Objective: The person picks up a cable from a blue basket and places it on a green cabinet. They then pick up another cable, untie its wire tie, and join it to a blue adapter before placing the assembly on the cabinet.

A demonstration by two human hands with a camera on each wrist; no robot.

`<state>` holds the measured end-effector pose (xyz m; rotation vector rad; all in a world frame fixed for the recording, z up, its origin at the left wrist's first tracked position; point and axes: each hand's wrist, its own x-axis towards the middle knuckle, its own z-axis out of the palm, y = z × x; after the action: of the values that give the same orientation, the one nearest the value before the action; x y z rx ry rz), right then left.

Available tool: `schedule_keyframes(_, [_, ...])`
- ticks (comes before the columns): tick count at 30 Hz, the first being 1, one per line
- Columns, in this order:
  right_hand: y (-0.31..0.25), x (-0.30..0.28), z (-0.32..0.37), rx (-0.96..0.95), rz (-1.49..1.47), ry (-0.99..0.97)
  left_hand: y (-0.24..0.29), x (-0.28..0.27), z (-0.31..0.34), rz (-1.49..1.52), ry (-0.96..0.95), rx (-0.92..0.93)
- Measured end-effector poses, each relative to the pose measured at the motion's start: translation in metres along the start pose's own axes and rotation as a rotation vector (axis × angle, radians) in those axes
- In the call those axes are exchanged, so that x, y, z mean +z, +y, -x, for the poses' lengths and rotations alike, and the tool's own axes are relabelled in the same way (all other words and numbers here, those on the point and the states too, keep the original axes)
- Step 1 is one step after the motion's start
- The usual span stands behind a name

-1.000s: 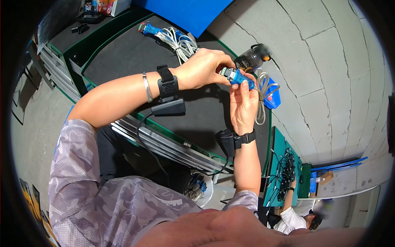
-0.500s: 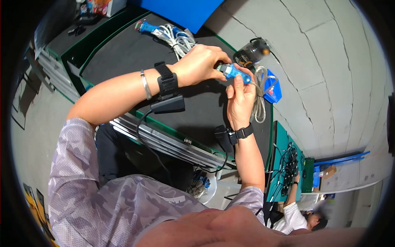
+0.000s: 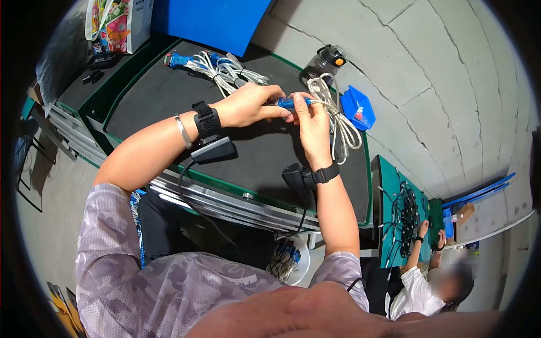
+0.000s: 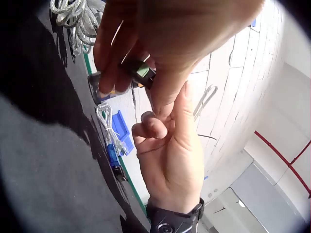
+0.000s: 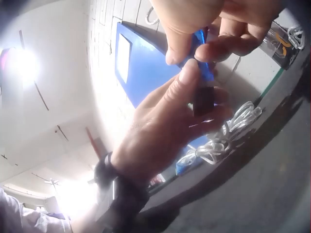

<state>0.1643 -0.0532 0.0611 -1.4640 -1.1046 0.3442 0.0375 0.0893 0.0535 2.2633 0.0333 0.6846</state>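
Both hands meet over the dark table around a blue translucent cable adapter (image 3: 286, 103), whose body shows between their fingers. My left hand (image 3: 245, 107) pinches its end, where a black connector with a green terminal block (image 4: 144, 71) shows in the left wrist view. Thumb and fingers of my right hand (image 3: 313, 127) pinch the blue body on the cable side. A looped clear cable (image 3: 341, 121) hangs beyond the right hand. In the right wrist view, the black connector (image 5: 203, 101) lies under the left thumb.
Coiled adapter cables (image 3: 217, 70) lie at the table's back left. A dark bottle (image 3: 324, 63) and a blue tray (image 3: 357, 108) stand at the back right. A white bucket (image 3: 298, 262) with more cables is below the table edge. Another person works at a green table (image 3: 389, 180).
Both hands, with the adapter, have shifted left in the head view, and the adapter now lies nearly level. The fingers cover more of its connector end. The view has turned too.
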Motion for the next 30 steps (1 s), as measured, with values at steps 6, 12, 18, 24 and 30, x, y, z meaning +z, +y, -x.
schedule_keyframes(6, [0.005,-0.006,-0.004,0.157,-0.012,0.001,-0.012,0.002,-0.003,0.615,-0.071,-0.354])
schedule_keyframes(12, [0.021,-0.022,-0.016,0.237,-0.173,0.226,-0.004,0.002,0.000,0.739,-0.147,-0.386])
schedule_keyframes(18, [0.014,-0.026,-0.019,0.042,-0.447,0.139,-0.002,0.008,0.001,0.822,-0.232,-0.434])
schedule_keyframes(24, [0.014,-0.029,-0.020,0.046,-0.522,0.118,-0.005,0.010,0.001,0.920,-0.313,-0.458])
schedule_keyframes(30, [0.017,-0.035,-0.019,0.165,-0.687,0.058,-0.013,0.014,0.000,0.898,-0.198,-0.446])
